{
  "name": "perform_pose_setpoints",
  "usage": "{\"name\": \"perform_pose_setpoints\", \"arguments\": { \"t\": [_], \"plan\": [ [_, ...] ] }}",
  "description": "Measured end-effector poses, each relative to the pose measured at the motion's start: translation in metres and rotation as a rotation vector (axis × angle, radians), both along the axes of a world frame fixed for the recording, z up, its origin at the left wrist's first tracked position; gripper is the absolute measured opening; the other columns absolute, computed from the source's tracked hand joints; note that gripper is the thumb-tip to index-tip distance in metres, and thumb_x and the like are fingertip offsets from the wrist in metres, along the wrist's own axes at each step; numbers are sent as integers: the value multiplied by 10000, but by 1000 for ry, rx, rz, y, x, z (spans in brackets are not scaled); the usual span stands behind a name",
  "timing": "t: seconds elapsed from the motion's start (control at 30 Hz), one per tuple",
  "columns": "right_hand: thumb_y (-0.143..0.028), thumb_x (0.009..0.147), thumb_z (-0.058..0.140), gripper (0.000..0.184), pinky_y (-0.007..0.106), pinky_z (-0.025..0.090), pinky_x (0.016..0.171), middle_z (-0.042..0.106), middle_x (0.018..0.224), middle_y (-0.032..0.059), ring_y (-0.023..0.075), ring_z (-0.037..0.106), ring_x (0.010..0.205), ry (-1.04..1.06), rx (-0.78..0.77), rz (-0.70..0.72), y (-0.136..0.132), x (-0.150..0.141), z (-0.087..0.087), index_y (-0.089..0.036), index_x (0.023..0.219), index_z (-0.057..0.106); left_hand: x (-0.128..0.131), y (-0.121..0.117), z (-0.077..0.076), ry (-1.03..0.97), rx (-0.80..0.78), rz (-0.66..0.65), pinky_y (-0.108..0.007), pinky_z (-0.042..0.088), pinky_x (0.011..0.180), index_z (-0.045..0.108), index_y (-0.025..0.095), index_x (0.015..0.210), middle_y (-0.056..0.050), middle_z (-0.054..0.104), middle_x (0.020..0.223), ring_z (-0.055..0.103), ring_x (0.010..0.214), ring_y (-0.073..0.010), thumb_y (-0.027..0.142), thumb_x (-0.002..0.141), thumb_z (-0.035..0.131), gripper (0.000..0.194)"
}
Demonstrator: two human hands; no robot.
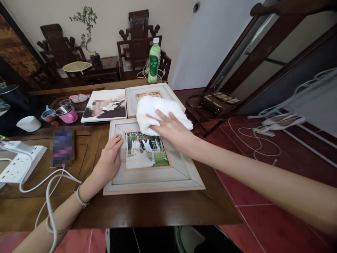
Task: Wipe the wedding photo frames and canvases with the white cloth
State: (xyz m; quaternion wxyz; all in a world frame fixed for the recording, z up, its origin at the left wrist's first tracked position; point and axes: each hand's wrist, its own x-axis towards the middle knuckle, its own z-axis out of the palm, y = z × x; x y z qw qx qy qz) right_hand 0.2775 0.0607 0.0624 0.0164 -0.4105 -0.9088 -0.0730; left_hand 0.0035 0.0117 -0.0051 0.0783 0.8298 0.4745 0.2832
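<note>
A white picture frame (158,185) holding a photo (146,151) of two people outdoors lies flat on the wooden table. My left hand (111,156) rests on its left edge, fingers bent over the border. On the frame's upper right, my right hand (170,130) presses a folded white cloth (158,107), its fingers spread over the fabric. The cloth hides that corner and part of a second white frame (131,96) behind. Beside that one lies a photo album (106,107) with a wedding picture on its cover.
A green bottle (154,61) stands at the table's back edge. Along the left are a power strip (25,158), a phone (62,146), a pink mug (67,114) and a white cup (28,123). White cables run near my left forearm. The wooden table (158,211) ends at the right above red floor tiles.
</note>
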Motion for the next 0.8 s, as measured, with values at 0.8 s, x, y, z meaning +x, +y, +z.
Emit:
{"name": "perform_pose_setpoints", "arguments": {
  "t": [0.8],
  "plan": [
    [121,727,489,656,538,482,1024,397,1554,91,360,424,1375,121,-149,124,-82,2,7,-225,1271,614,1,0,-2,9,19,10,-547,366,1152,519,107,1378,-186,515,1450,412,1415,-282,31,841,371,562]
  ]
}}
